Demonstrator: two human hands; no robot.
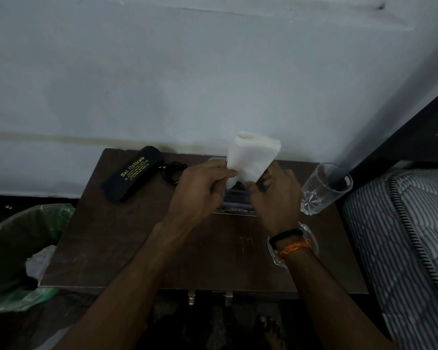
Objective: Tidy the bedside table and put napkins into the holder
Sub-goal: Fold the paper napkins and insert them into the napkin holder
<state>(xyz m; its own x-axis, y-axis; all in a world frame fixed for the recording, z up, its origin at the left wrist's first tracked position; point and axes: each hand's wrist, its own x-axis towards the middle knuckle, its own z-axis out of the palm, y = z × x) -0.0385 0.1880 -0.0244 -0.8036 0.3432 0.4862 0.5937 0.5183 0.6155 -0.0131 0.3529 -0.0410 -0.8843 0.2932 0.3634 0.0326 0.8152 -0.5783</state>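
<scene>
A stack of white napkins [250, 157] stands upright at the far middle of the dark wooden desk [127, 238], its long axis running up and down with a slight lean toward the left, the rounded folded end on top and the narrower lower end going down between the two hands. Below it sits the napkin holder [234, 198], a dark slotted piece with a pale printed strip along its near edge; the lower tip of the napkins meets the holder's top, though how far they are in cannot be told.

The left hand [202, 190] has its fingers curled, the thumb and forefinger pinching the left edge of the napkins. The right hand [276, 195] is curled on the opposite side, fingertips pressing the right lower edge of the stack and the holder's side; which of the two it mainly holds is unclear. Black and orange bands circle the right wrist.

A black spectacle case [132, 174] with gold lettering lies at the far left of the desk, pointing diagonally from near left to far right, with a dark cord [173, 171] coiled just beside its far end. A clear drinking glass [324, 189] holding nothing visible stands to the right of the right hand. A second glass object [311, 236] lies partly hidden under the right wrist. Left of the desk a bin [15, 248] with a green liner holds crumpled pale waste. A striped mattress [402, 236] lies on the right.
</scene>
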